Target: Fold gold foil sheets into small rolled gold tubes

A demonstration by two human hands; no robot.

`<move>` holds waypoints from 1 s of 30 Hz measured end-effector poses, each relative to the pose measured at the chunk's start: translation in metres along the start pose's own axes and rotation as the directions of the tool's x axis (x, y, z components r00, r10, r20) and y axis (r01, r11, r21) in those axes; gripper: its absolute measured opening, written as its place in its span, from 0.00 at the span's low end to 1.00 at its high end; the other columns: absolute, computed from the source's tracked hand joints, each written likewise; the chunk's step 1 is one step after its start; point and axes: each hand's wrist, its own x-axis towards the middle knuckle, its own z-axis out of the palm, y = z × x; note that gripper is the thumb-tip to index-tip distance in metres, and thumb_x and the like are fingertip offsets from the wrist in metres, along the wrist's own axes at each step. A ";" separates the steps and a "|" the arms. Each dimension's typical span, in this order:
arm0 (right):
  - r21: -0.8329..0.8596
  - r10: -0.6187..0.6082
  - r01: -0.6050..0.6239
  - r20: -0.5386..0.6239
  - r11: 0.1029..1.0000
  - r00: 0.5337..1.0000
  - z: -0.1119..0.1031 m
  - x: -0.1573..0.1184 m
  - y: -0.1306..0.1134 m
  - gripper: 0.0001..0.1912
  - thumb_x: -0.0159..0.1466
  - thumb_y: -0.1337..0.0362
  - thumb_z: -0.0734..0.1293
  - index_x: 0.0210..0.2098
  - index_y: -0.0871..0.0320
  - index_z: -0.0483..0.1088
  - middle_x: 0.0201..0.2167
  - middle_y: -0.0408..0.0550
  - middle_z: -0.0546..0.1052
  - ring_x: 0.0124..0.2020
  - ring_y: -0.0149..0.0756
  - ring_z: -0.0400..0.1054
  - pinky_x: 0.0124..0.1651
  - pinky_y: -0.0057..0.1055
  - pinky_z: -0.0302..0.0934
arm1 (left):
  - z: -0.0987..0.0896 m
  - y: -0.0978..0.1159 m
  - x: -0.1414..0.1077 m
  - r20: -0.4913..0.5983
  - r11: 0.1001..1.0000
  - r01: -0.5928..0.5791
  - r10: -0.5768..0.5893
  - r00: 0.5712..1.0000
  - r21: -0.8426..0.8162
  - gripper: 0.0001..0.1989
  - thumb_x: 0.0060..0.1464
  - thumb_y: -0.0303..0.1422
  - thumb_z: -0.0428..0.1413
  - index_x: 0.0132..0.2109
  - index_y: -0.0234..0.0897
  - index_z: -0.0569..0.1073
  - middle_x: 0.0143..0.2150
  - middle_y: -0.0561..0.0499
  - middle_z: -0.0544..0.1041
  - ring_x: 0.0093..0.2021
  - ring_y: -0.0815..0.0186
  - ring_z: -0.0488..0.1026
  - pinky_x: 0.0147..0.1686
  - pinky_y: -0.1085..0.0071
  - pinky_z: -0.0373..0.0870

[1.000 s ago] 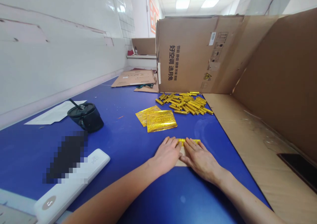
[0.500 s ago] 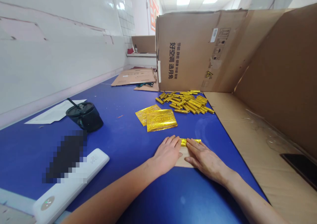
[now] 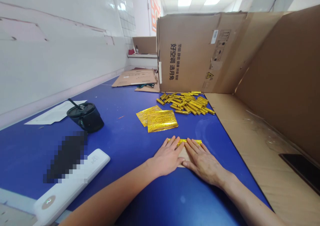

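Note:
Both hands lie flat, side by side, on a sheet with a gold strip point(image 3: 184, 141) along its far edge and a pale tan part point(image 3: 185, 156) showing between them. My left hand point(image 3: 168, 157) has its fingers spread, with the tips on the gold strip. My right hand point(image 3: 202, 161) rests palm down with its fingertips on the strip's right part. The thumbs nearly meet over the tan part. Just beyond lie flat gold foil sheets point(image 3: 162, 121). Farther back is a pile of small rolled gold pieces point(image 3: 190, 103).
A black lidded mug point(image 3: 86, 117) stands at the left by white paper point(image 3: 47, 114). Nearer are a long white device point(image 3: 72, 186) and a pixelated dark object point(image 3: 66, 157). Large cardboard panels point(image 3: 195, 52) stand at the back and right. Flat cardboard point(image 3: 135, 78) lies at the back left.
The fingers of my left hand have spread and moved slightly forward onto the strip. My right hand has shifted slightly left, and the thumbs are closer together.

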 end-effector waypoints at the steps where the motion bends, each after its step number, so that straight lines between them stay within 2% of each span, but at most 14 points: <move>1: -0.001 0.009 -0.009 0.009 1.000 1.000 -0.001 0.001 -0.002 0.36 0.59 0.45 0.49 0.59 0.62 0.47 0.60 0.57 0.48 0.60 0.43 0.37 0.57 0.47 0.36 | 0.001 0.000 0.000 0.006 1.000 -0.007 0.007 1.000 0.009 0.28 0.57 0.43 0.40 0.60 0.33 0.47 0.62 0.41 0.46 0.61 0.56 0.39 0.55 0.57 0.41; 7: 0.003 0.001 -0.001 0.042 1.000 0.999 0.000 0.009 -0.008 0.37 0.59 0.45 0.49 0.59 0.66 0.44 0.60 0.58 0.45 0.60 0.41 0.34 0.58 0.46 0.33 | 0.007 -0.001 -0.002 0.018 0.999 -0.026 0.026 1.000 0.041 0.31 0.56 0.46 0.38 0.61 0.31 0.43 0.62 0.41 0.42 0.61 0.56 0.34 0.56 0.57 0.37; 11: -0.039 0.032 -0.031 0.032 0.999 0.999 0.003 0.004 0.008 0.37 0.59 0.45 0.48 0.59 0.66 0.44 0.60 0.58 0.43 0.60 0.41 0.32 0.58 0.45 0.34 | 0.007 0.001 -0.004 0.004 0.999 -0.012 0.012 1.000 0.031 0.33 0.56 0.49 0.31 0.61 0.31 0.42 0.62 0.40 0.40 0.61 0.55 0.33 0.56 0.56 0.36; 15: -0.085 0.077 -0.074 0.030 0.994 0.997 0.002 -0.004 0.024 0.37 0.59 0.44 0.47 0.59 0.64 0.44 0.60 0.56 0.44 0.60 0.41 0.34 0.58 0.48 0.35 | 0.004 0.003 -0.005 0.009 0.999 -0.014 0.014 1.000 0.035 0.34 0.55 0.50 0.32 0.61 0.30 0.43 0.62 0.40 0.39 0.61 0.55 0.32 0.56 0.56 0.36; 18: -0.098 0.086 -0.082 0.037 0.992 0.996 0.000 -0.006 0.027 0.38 0.59 0.44 0.46 0.59 0.64 0.43 0.60 0.56 0.44 0.60 0.41 0.34 0.58 0.48 0.34 | 0.002 0.002 -0.006 0.025 1.000 -0.011 0.011 1.000 0.013 0.37 0.54 0.52 0.32 0.61 0.28 0.42 0.62 0.39 0.38 0.61 0.55 0.32 0.56 0.57 0.36; 25: -0.059 0.112 -0.109 0.064 0.992 0.992 -0.002 -0.005 0.023 0.38 0.58 0.43 0.48 0.60 0.63 0.42 0.61 0.54 0.43 0.60 0.41 0.33 0.58 0.49 0.32 | -0.005 -0.010 -0.012 0.089 0.997 -0.063 0.066 0.994 -0.038 0.47 0.44 0.60 0.39 0.61 0.29 0.41 0.62 0.40 0.38 0.61 0.55 0.33 0.56 0.59 0.36; 30: -0.049 0.125 -0.122 0.059 0.991 0.990 -0.004 -0.005 0.018 0.40 0.58 0.42 0.47 0.59 0.65 0.43 0.61 0.55 0.42 0.60 0.41 0.33 0.58 0.49 0.32 | -0.008 -0.011 -0.022 -0.007 1.000 -0.018 0.018 1.000 -0.025 0.43 0.45 0.56 0.44 0.59 0.28 0.49 0.61 0.38 0.48 0.60 0.55 0.42 0.56 0.60 0.40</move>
